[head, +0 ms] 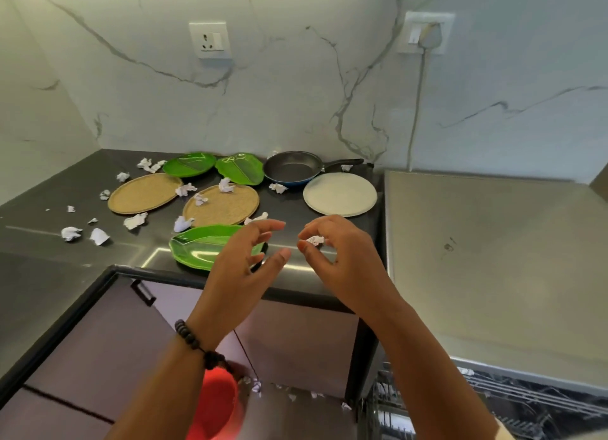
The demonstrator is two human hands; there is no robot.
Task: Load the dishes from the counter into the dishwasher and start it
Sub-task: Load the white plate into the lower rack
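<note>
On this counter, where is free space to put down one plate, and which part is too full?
Free: the grey steel top right of the white plate, and the front-left dark counter before the paper scraps. Crowded: the middle, where green plates, woven trays and the frying pan lie close.

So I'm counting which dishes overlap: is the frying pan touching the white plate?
Cannot tell. In the head view the frying pan sits right behind the white plate, their rims meeting with no visible gap or clear contact.
</note>
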